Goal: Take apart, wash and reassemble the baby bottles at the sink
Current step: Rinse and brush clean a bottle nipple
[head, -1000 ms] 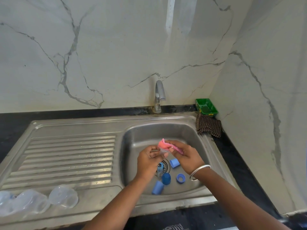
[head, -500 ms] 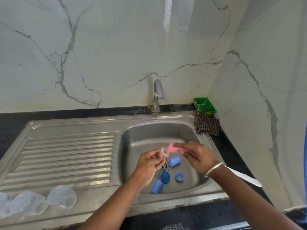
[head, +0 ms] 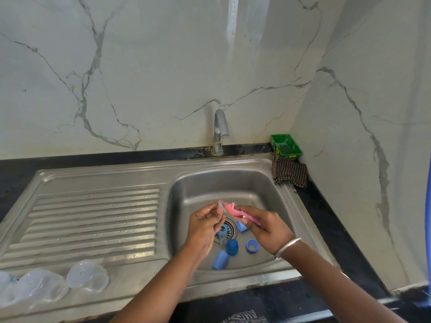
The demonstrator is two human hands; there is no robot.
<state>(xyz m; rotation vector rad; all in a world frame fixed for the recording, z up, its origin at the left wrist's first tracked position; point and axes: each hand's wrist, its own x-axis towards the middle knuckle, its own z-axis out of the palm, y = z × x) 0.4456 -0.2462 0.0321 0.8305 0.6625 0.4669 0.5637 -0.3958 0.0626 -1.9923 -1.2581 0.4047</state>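
Over the steel sink [head: 275, 183] at centre frame, two hands meet above the drain [head: 229, 229]. Left hand [head: 205, 224] has fingers curled, pinching a small clear teat [head: 221, 206] at its fingertips. Right hand [head: 268, 227] grips a pink sponge [head: 233, 212], whose end touches the teat; a bangle [head: 288, 248] circles that wrist. Below the hands, on the basin floor, lie blue bottle parts: a cap [head: 220, 259], a dome [head: 232, 247], a ring [head: 252, 245], and another piece [head: 241, 226] partly hidden by the right hand. Clear bottles [head: 60, 282] lie at lower left on the drainboard's front edge. A tap [head: 220, 131] stands at the back; a green tray [head: 285, 145] and checked cloth [head: 289, 171] sit in the right corner.
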